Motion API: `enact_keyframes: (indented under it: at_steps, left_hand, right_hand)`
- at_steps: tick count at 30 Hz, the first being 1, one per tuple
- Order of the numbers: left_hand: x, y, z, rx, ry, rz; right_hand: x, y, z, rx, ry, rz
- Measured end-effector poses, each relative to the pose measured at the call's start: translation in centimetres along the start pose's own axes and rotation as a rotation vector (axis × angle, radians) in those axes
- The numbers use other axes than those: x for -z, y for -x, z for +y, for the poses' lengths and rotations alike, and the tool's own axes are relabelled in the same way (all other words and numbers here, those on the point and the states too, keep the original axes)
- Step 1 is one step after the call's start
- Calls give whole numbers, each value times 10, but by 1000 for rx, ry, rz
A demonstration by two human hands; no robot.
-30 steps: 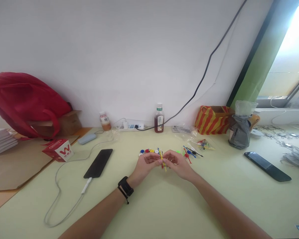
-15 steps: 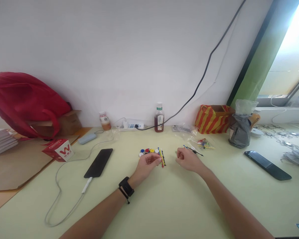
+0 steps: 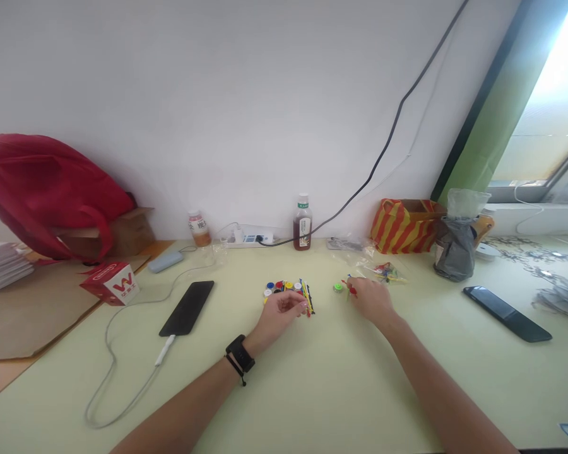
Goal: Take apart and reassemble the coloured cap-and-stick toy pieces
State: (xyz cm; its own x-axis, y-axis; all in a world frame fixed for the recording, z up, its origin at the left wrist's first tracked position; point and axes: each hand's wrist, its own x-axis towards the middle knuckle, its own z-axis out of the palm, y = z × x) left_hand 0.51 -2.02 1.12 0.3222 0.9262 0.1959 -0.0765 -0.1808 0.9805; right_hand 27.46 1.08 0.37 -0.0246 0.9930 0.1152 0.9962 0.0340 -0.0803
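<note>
My left hand (image 3: 283, 309) rests on the table with its fingers curled together beside a row of thin coloured plastic sticks (image 3: 308, 296). Whatever is between its fingertips is too small to make out. Behind its knuckles lie several small round discs, among them a blue one (image 3: 270, 286), a yellow one (image 3: 289, 285) and a white one (image 3: 298, 286). My right hand (image 3: 372, 299) is closed, palm down, with a small red piece (image 3: 352, 290) showing at its fingertips. Just left of it lies a bright green disc (image 3: 337, 287).
Behind my right hand lies a clear bag (image 3: 387, 272) of coloured pieces. A dark bottle (image 3: 302, 224) stands by the wall near a power strip (image 3: 255, 238). A phone (image 3: 187, 309) with a cable lies at left, another phone (image 3: 506, 314) at right. A striped bag (image 3: 402, 228) stands behind.
My right hand has moved slightly right, uncovering the green disc and covering most of the dark sticks. A red piece now shows at its fingertips. My left hand has stayed in place.
</note>
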Motion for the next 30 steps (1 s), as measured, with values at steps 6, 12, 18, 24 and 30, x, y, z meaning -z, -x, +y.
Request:
enact_keyframes:
  at_steps: [6,12,18,24,30]
  left_hand:
    - [-1,1,2,-6,-22,-15]
    - [1,0,-4,-8,-22,-36]
    - [1,0,-4,-8,-31,-39]
    - [0,1,1,-20,-27,-36]
    - [1,2,-2,-10,-33,-39]
  right_hand:
    - [-4,-1,-1,87,-9,6]
    - [1,2,-2,258,-55,-3]
    - [6,8,-13,504,-204,68]
    - [9,11,-24,368,-431,270]
    - [-6,4,-16,212,-170,144]
